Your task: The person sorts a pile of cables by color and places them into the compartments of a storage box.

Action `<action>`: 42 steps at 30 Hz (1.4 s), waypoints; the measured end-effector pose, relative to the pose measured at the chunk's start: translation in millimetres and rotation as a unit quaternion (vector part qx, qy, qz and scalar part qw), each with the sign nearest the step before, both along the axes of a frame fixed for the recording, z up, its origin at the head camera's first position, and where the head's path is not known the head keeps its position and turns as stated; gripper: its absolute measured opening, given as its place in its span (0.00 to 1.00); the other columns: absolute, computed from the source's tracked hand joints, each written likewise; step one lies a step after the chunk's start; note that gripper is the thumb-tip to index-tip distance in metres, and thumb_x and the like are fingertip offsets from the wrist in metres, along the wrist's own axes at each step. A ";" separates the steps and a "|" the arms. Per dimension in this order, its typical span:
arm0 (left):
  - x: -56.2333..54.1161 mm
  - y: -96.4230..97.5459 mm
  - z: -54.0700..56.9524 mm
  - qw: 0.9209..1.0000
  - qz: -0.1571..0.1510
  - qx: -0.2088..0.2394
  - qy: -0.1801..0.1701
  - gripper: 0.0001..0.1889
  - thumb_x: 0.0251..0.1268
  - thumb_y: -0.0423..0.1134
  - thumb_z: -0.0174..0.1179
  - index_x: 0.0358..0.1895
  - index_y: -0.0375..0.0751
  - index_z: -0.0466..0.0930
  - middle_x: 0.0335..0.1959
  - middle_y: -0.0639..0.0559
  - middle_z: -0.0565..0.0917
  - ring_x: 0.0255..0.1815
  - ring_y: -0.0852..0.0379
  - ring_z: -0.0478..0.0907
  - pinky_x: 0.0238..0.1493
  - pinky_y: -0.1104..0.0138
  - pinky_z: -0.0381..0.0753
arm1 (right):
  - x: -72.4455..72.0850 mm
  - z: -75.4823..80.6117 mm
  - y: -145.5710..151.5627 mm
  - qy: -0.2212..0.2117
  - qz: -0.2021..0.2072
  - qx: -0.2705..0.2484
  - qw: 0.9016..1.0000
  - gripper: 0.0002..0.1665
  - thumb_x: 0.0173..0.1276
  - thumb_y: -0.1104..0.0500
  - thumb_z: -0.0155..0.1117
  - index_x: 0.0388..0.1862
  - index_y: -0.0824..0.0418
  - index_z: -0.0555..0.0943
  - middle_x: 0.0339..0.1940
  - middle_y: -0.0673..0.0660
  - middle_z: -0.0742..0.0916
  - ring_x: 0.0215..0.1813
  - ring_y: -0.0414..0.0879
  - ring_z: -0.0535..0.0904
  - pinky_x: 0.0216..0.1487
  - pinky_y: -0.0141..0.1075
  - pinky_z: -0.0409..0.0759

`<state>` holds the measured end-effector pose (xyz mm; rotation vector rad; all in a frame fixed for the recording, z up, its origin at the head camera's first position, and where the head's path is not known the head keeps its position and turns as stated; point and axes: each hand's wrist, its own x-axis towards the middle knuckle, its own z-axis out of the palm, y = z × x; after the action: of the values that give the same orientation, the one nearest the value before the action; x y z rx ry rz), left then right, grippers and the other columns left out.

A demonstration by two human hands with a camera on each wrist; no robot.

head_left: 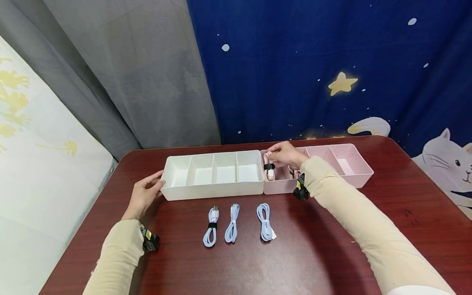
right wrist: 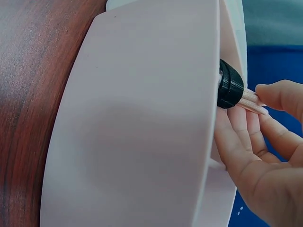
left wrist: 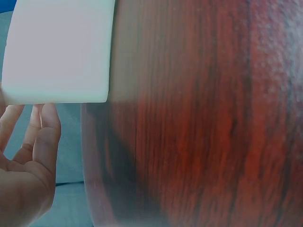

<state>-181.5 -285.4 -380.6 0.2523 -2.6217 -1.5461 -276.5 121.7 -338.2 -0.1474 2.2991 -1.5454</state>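
At the far left end of a white four-compartment box [head_left: 212, 190], my left hand [head_left: 145, 192] touches the end wall with its fingers loosely extended. In the left wrist view those fingers [left wrist: 47, 137] come up against the edge of the box. My right hand [head_left: 287, 155] reaches over the pink divided box [head_left: 282, 187] and pinches a coiled pink cable [head_left: 271, 174] between thumb and fingertips. A black strap [right wrist: 230, 85] binds that cable, which stands in the leftmost compartment, partly hidden by the front wall in the right wrist view.
Another pink cable [head_left: 296, 173] lies in the neighbouring pink compartment. In front of the boxes are three coiled light-blue cables: one black-strapped cable [head_left: 211, 227], a middle cable [head_left: 232, 224] and a right-hand cable [head_left: 264, 223]. Curtains [head_left: 258, 73] hang behind the wooden table [head_left: 236, 274].
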 end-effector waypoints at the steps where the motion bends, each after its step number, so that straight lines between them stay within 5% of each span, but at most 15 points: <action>1: 0.0 -0.1 0.0 1.000 0.001 0.000 0.000 0.25 0.62 0.44 0.54 0.62 0.44 0.66 0.44 0.43 0.74 0.32 0.69 0.73 0.33 0.74 0.76 | 0.4 -0.1 -1.0 0.001 0.000 0.003 1.000 0.21 0.59 0.70 0.54 0.52 0.76 0.70 0.36 0.61 0.79 0.33 0.45 0.75 0.42 0.45 0.76; 24: 2.4 1.6 2.7 1.000 0.001 0.001 -0.004 0.24 0.62 0.44 0.54 0.62 0.44 0.66 0.45 0.41 0.73 0.32 0.69 0.73 0.33 0.74 0.76 | 5.2 -3.8 -12.5 0.038 -0.005 0.050 0.998 0.18 0.58 0.71 0.55 0.48 0.77 0.72 0.36 0.63 0.79 0.35 0.46 0.76 0.40 0.46 0.77; 42: 2.4 1.9 2.7 1.000 0.007 0.005 -0.007 0.24 0.62 0.45 0.54 0.62 0.45 0.67 0.46 0.41 0.73 0.32 0.69 0.73 0.34 0.74 0.76 | 5.9 -1.7 -11.6 0.000 0.011 0.031 0.999 0.22 0.59 0.72 0.52 0.53 0.76 0.69 0.44 0.70 0.78 0.41 0.51 0.77 0.45 0.48 0.75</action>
<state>-179.1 -283.5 -377.9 0.2812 -2.6169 -1.5599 -270.6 110.1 -340.0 -0.1559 2.3348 -1.4624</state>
